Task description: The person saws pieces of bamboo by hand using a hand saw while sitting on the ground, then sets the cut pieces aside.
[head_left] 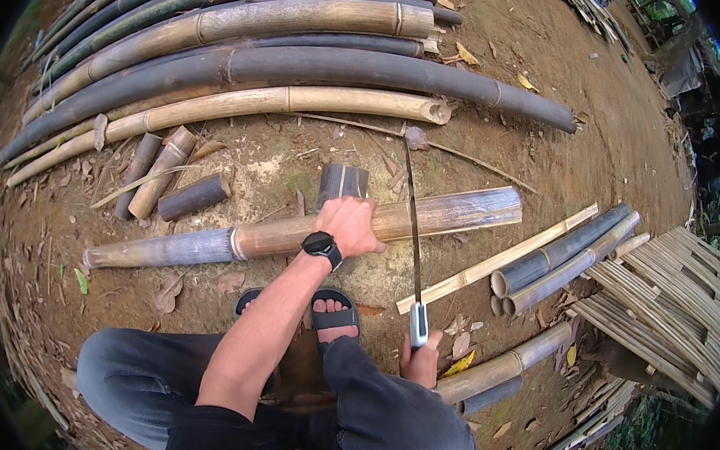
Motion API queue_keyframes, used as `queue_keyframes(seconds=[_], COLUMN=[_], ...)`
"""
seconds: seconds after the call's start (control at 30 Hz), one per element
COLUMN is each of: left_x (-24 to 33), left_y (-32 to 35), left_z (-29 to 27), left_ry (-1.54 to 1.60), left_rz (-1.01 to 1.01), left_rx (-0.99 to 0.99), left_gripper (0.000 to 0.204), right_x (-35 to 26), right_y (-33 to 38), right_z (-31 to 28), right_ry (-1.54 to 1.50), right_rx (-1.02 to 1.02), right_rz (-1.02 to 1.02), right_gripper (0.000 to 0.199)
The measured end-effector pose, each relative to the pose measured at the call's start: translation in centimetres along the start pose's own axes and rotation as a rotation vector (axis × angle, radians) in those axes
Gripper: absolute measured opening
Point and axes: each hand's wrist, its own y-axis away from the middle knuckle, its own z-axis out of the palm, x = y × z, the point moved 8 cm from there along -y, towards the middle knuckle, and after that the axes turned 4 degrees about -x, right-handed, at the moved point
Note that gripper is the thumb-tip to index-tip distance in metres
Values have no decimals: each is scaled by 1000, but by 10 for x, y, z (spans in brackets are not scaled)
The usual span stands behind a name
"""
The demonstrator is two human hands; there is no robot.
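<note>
My left hand (349,227), with a black watch on its wrist, is closed over a thick bamboo pole (279,237) and presses it down. The pole lies slantwise in front of my feet. Beneath its middle, a short dark bamboo piece (344,181) sticks out on the far side. In my right hand (420,363) is the handle of a handsaw (419,323). The long thin blade points away from me and crosses the pole just right of my left hand. Whether the teeth have bitten into the bamboo, I cannot tell.
Long bamboo poles (321,68) lie stacked at the far left. Short offcuts (195,197) rest nearer. To the right are a split strip (501,257), cut tubes (565,254) and a slatted bamboo panel (676,292). Another pole (505,363) lies beside my right hand.
</note>
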Motion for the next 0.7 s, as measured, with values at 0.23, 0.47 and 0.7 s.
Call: queue_keyframes(seconds=[0.23,0.47,0.7], left_x=[-2,-5,7], left_y=[1,-2,-3], left_z=[0,5,6], left_ry=[2,-28,-73], left_rz=[-1,-34,22], left_rx=[-20,-84,-27], left_gripper=[58,58,57], right_x=[-41,-27,-7], right_y=[-50,-37,15], right_z=[-7,-5,-16], right_ry=[28,24,-24], right_rx=[-3,5,96], right_rz=[-79,-98,-120], right_gripper=[40,40,38])
